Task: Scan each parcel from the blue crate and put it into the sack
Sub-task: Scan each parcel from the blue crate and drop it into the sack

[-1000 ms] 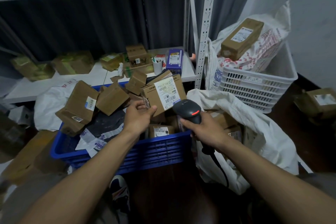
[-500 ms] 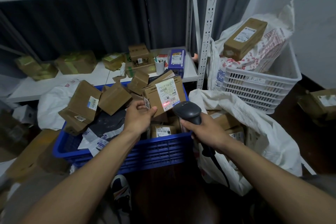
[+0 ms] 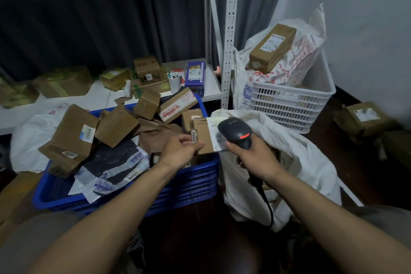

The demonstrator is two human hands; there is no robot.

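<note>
My left hand (image 3: 181,150) grips a brown cardboard parcel (image 3: 203,134) by its lower left corner, over the right end of the blue crate (image 3: 195,184). The parcel is tilted flat, its white label partly hidden behind the scanner. My right hand (image 3: 253,157) holds the black handheld scanner (image 3: 236,132), its red light on, just right of the parcel. The white sack (image 3: 287,151) stands open to the right of the crate, with brown boxes inside. Several more boxes and a dark plastic mailer (image 3: 113,165) fill the crate.
A white metal shelf (image 3: 106,100) behind the crate carries boxes, a cup and a purple box (image 3: 195,77). A white slatted basket (image 3: 291,102) at the right holds a printed bag and a long box (image 3: 272,48). More boxes (image 3: 364,118) lie on the dark floor at far right.
The parcel has swung down and to the right, from upright with its label facing me to lying low beside the scanner, near the sack's mouth. The scanner shifted slightly right.
</note>
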